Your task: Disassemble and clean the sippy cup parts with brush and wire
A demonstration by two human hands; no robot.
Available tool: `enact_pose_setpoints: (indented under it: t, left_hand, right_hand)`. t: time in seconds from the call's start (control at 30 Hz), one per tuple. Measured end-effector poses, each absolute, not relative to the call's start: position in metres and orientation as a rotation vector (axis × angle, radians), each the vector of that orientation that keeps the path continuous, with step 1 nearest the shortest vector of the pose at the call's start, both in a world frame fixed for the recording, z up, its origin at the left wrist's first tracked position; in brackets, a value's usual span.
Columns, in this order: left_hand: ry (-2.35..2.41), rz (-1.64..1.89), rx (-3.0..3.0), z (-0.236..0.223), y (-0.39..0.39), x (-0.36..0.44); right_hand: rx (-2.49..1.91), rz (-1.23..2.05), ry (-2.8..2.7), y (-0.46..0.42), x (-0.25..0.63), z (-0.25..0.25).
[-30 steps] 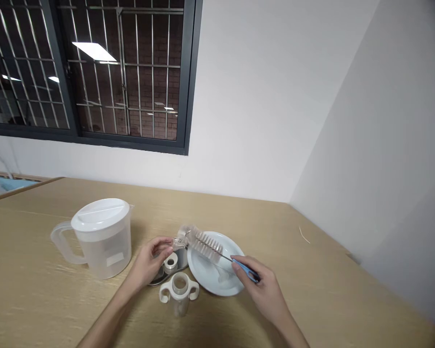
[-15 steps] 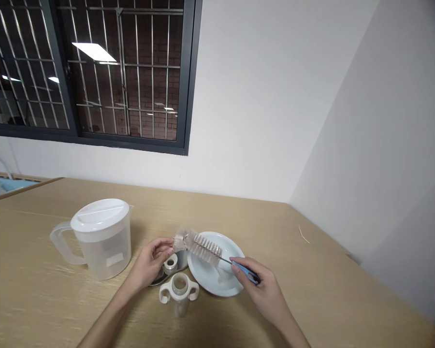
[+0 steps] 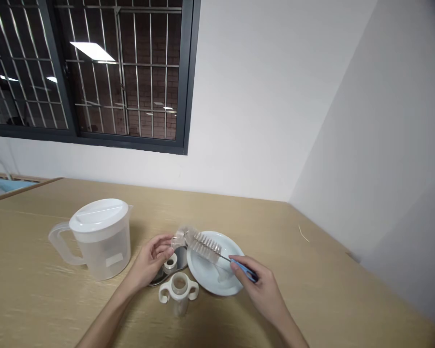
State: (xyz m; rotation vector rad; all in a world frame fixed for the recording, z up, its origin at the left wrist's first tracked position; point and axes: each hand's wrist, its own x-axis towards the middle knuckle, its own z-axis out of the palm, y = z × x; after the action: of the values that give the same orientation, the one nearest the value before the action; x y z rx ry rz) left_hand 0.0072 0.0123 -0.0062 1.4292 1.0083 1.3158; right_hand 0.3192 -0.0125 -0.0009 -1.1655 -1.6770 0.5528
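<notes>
A bottle brush with clear bristles and a blue handle is held aslant over the plate and tray. My right hand is closed round its handle. At the bent bristle end, my left hand has its thumb and fingers curled at the tip, seemingly pinching it. Below the brush stands an upright, open-topped clear baby bottle with two white side handles. Just behind it a white bottle collar rests on a shiny metal tray, partly hidden by my left hand.
A lidded plastic pitcher stands to the left of my left hand. The white plate lies under the brush, with a translucent piece in it. A thin pale strip lies far right on the wooden table, near the wall.
Hardly anything differs. Both hands and the brush have shifted very slightly left with the view, and the brush stays held between them.
</notes>
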Motion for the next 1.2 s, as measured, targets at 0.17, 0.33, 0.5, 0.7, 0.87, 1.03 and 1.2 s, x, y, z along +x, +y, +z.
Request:
enact_pose_setpoints:
  t: [0.17,0.33,0.5,0.7,0.87,1.03,1.2]
  left_hand:
    - [0.995,1.329,1.32,-0.003,0.008,0.009]
    - [0.85,1.322,0.877,0.005,0.001,0.013]
    - [0.775,1.317,0.65,0.01,0.001,0.016]
    - [0.788,1.34,0.621,0.012,0.0,0.019]
    - [0.76,1.35,0.644,0.009,0.002,0.018]
    - [0.738,1.344,0.685,0.005,0.003,0.016]
    - [0.741,1.352,0.679,0.006,0.003,0.017]
  right_hand:
    - [-1.249,0.518,-1.601,-0.008,0.322,-0.007]
    - [-1.155,0.56,-1.637,-0.014,0.32,-0.002]
    - [-1.142,0.56,-1.678,-0.015,0.315,-0.001]
    - [-1.142,0.549,-1.648,-0.016,0.316,0.0]
    - [-1.132,0.562,-1.671,-0.016,0.316,0.0]
    - [-1.178,0.56,-1.601,-0.013,0.318,-0.002]
    - [-1.133,0.573,-1.652,-0.016,0.316,0.002]
